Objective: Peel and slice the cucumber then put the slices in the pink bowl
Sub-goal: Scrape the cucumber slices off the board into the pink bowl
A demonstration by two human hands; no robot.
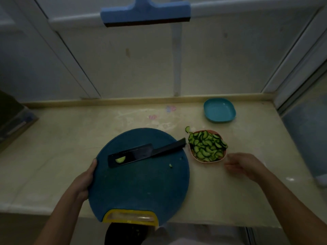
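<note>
Yellow-handled cutting board (141,183) overhanging the near counter (221,200) edge, left rim gripped by left hand (86,177), probably for steadying. Knife (141,152) laid across it, one slice (120,159) on the blade. Pink bowl (221,158) to the right, heaped with cucumber slices (207,145); right hand (244,165) beside it, relaxed, empty.

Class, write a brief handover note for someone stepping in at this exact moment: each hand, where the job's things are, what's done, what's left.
Left hand grips the left edge of the round dark blue cutting board; right hand open, beside the pink bowl. Black knife lies on the board.
Done: cucumber slices heaped in the bowl.
Left: stray slice on the blade, another slice on the counter.
</note>
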